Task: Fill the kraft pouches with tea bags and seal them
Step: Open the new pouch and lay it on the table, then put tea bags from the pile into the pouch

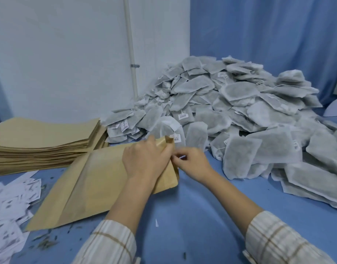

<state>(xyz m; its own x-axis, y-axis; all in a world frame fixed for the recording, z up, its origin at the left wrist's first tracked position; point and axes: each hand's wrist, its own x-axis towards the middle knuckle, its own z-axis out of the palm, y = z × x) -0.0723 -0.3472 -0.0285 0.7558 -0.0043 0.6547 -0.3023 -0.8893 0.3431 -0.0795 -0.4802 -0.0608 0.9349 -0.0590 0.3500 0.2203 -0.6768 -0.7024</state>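
Observation:
A large kraft pouch (83, 189) lies flat on the blue table, its mouth pointing right toward the tea bags. My left hand (144, 159) lies on the pouch's mouth end, fingers curled over the top lip and lifting it. My right hand (192, 162) is just right of the mouth, fingertips pinching the pouch's edge; something small and white shows between the fingers. A big heap of grey-white tea bags (240, 115) with paper tags fills the right half of the table. One tea bag (167, 128) sits right behind the pouch mouth.
A stack of flat kraft pouches (41, 141) stands at the left rear. Loose white paper tags (9, 212) and tea crumbs (47, 242) litter the near left. A white wall with a pipe (130, 48) and a blue curtain (268, 35) close off the back.

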